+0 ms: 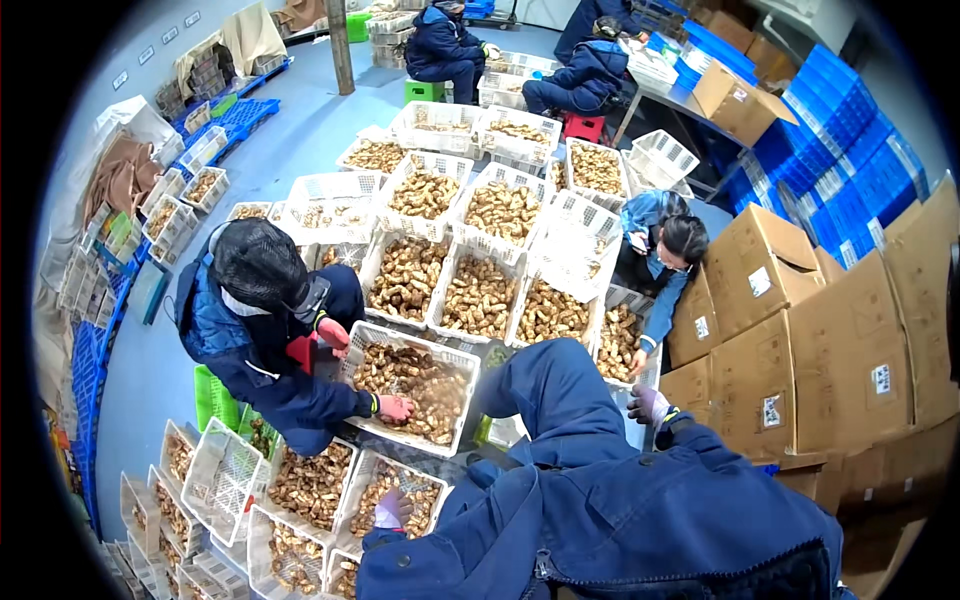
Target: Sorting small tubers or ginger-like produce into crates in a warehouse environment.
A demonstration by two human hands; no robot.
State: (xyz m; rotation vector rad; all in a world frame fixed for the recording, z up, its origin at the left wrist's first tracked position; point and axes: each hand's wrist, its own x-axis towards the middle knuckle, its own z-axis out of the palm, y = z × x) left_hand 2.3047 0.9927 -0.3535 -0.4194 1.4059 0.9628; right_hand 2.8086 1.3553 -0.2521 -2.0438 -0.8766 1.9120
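My left hand [394, 510], in a pale purple and grey glove, is over a white plastic crate [442, 491] at my left side. Brown-and-cream produce that looks like mushrooms [420, 491] lies in that crate. The fingers look apart, with nothing visible in them. My right hand [651, 406], gloved alike, hangs beside my right knee near a crate of the same produce [619, 341]; its fingers are apart and hold nothing I can see. Between my knee and a co-worker stands another filled white crate [466, 405], where that person's pink-gloved hand [395, 408] touches the produce.
Filled white crates [480, 296] stand in rows ahead. A person in a denim jacket [664, 307] reaches into a crate at right. Cardboard boxes [847, 360] wall my right side. Stacked blue crates [832, 157] stand behind them. Two seated people [450, 52] [581, 79] work farther back.
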